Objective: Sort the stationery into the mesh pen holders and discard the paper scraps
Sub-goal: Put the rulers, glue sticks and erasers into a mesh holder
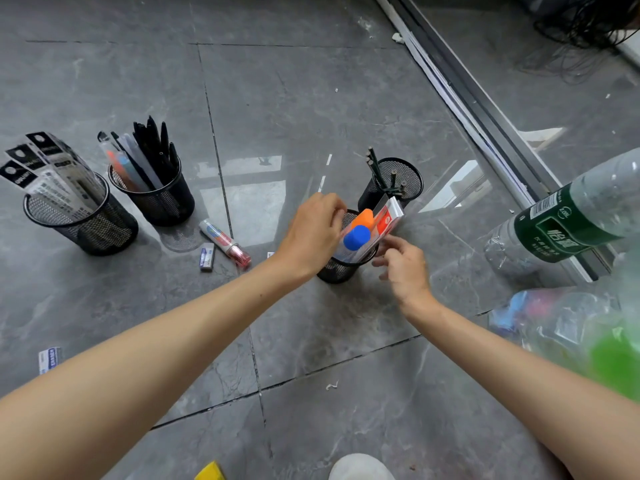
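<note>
1. Left hand (313,233): fingers curled over the rim of the centre mesh holder (337,270). The hand hid what they gripped, so cannot tell.
2. Right hand (403,268): fingers loose, tips touching the lower edge of the red-and-white pack (388,218), clasping nothing.
3. The pack stood tilted in that holder, overhanging the rim, beside a blue cap (356,237) and an orange cap (365,218).
4. Risk: the holder looked crowded and top-heavy. A sideways shove on the pack could tip it or pop the pack out.
5. Loose on the floor: tube (225,242), eraser (207,258), paper scrap (331,386).
6. Text: bottle (568,226) label read "2.08L" plus Chinese characters. The eraser print was too blurred to read.
</note>
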A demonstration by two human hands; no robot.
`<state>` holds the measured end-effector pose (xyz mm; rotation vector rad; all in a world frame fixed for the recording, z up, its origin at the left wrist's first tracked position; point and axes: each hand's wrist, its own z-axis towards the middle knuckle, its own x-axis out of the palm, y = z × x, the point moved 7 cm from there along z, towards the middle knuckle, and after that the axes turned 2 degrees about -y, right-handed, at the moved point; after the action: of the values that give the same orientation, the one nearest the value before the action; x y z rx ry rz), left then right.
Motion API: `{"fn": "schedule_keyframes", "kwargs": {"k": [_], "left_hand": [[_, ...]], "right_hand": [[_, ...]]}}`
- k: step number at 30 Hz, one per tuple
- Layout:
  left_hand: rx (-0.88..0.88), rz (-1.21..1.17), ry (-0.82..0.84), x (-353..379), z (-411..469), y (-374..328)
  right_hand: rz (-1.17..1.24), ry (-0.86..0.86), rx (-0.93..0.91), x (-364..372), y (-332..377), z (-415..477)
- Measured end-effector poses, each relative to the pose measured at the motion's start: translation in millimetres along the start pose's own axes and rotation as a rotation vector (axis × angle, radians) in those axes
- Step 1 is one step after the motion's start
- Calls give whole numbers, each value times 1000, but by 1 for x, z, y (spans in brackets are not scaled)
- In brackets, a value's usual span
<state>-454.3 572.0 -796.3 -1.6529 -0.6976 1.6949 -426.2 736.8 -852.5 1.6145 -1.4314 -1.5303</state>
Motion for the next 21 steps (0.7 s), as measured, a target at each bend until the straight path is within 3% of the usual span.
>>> {"fn": "schedule_keyframes", "kwargs": {"k": [4, 8, 11, 15, 18, 21], "left_hand": [[-69, 63, -97, -18, -4, 22], [-83, 439, -43, -38, -13, 70], [65, 839, 116, -45, -16, 107], [316, 1124, 267, -44, -25, 126], [475, 1222, 319, -35, -30, 125], [489, 1139, 307, -34, -31, 119]], "right_hand": [[-449, 120, 105, 5, -30, -1], [-702, 346, 167, 23, -52, -18], [-777, 442, 111, 37, -51, -30], [-855, 517, 37, 59, -41, -43], [-871, 553, -4, 75, -35, -48], [-865, 574, -30, 86, -32, -53]]}}
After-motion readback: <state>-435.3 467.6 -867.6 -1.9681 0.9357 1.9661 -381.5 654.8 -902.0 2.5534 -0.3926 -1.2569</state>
